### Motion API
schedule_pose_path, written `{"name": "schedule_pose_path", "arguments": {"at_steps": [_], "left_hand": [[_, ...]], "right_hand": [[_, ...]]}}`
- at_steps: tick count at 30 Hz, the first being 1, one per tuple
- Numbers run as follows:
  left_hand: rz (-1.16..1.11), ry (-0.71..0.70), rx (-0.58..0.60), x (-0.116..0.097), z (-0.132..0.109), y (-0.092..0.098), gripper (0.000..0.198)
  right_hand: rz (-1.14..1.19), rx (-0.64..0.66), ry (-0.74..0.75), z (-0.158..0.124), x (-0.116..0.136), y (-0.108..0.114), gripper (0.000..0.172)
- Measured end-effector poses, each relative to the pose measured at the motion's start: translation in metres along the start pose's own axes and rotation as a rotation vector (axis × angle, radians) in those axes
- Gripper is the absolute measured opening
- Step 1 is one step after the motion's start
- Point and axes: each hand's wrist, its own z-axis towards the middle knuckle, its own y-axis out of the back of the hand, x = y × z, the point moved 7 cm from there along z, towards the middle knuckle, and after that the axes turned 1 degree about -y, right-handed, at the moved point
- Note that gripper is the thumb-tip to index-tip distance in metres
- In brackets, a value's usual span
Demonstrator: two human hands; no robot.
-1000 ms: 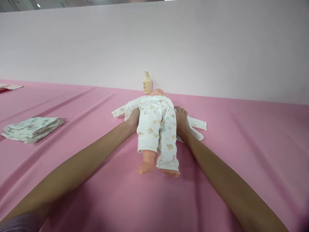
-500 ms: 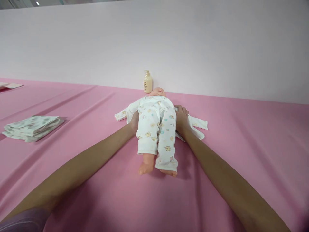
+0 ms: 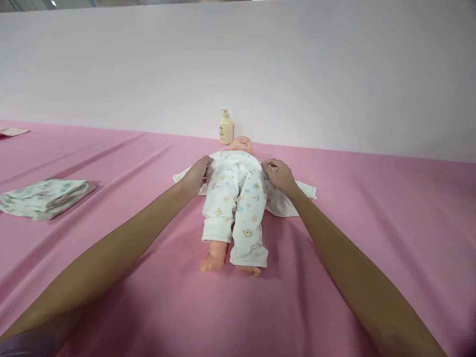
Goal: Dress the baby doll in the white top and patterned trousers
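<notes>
A baby doll lies on its back on the pink cloth, head toward the wall, feet toward me. It wears white printed trousers and lies on an open white printed top spread beneath it. My left hand grips the waistband of the trousers at the doll's left side. On the other side my right hand pinches the same waistband. Both hands have their fingers curled on the fabric.
A cream pump bottle stands against the pale wall just behind the doll's head. A folded printed cloth lies at the left. Another bit of cloth shows at the far left edge.
The doll's hips, lifted before, have come down flat on the cloth. Both hands moved from under its sides up to the waistband, and the trousers sit higher on the body.
</notes>
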Motion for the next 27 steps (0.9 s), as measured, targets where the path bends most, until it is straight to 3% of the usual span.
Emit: {"name": "schedule_pose_path", "arguments": {"at_steps": [3,7,10,14,16,20,22,27], "left_hand": [[0.135,-0.107,-0.056,-0.011,0.001,0.006,0.018],[0.345,-0.399,0.0,-0.039,0.01,-0.008,0.017],[0.462,-0.401,0.088,-0.051,0.034,-0.017,0.014],[0.535,-0.311,0.335,-0.057,0.058,-0.03,0.013],[0.617,-0.32,0.429,-0.058,0.06,-0.034,0.011],[0.657,-0.288,0.445,-0.053,0.062,-0.027,0.014],[0.593,-0.263,0.417,-0.05,0.064,-0.02,0.019],[0.398,-0.126,0.323,-0.033,0.078,-0.006,0.023]], "right_hand": [[0.021,-0.042,0.037,-0.005,0.014,-0.004,0.027],[0.075,-0.004,-0.03,0.01,0.019,-0.011,0.029],[0.068,0.192,-0.072,0.034,0.018,-0.018,0.026],[0.106,0.565,-0.068,0.049,0.019,-0.025,0.033],[0.092,0.631,-0.052,0.047,0.018,-0.025,0.038],[0.166,0.489,0.075,0.048,0.023,-0.027,0.039],[0.287,0.397,0.067,0.055,0.023,-0.034,0.038],[0.328,0.349,-0.272,0.08,0.012,-0.062,0.032]]}}
